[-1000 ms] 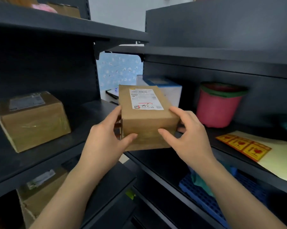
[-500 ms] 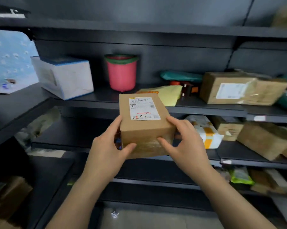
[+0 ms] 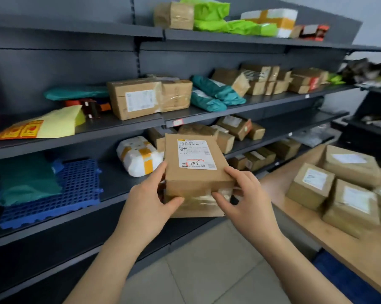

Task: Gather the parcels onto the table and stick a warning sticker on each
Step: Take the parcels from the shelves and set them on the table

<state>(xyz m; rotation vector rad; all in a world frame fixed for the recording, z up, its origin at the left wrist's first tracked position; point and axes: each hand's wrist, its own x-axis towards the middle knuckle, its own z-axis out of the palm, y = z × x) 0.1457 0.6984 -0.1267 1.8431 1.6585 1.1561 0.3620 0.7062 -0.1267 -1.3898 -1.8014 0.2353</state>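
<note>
at nine o'clock, on a dark shelf (image 3: 119,128), lies the sheet of warning stickers (image 3: 20,131), orange-red squares on yellow backing, with a tape dispenser (image 3: 91,107) just behind it; below that sits a blue plastic mat (image 3: 75,187). at the centre, the carried parcel (image 3: 196,172) is a brown carton with a white shipping label facing up, held in the air in front of the shelving, not resting on anything. at three o'clock the wooden table (image 3: 316,229) already bears several gathered parcels (image 3: 330,187), well apart from the carried one

risks, as a judgement: the near end of the carton is wrapped in glossy tape, and the thumbs press right there, so a slick surface could let it slide out on the way to the table. setting it down carelessly could knock the boxes crowded near the table's edge. the stickers sit on the shelf away from the table, so they could be forgotten once the gathering ends

the left hand (image 3: 150,205) is curled about halfway, fingers along the carton's left side and thumb on its near face. the right hand (image 3: 248,200) mirrors it, fingers over the right top edge and thumb pressing the taped end. both hands clasp the same parcel between them
</note>
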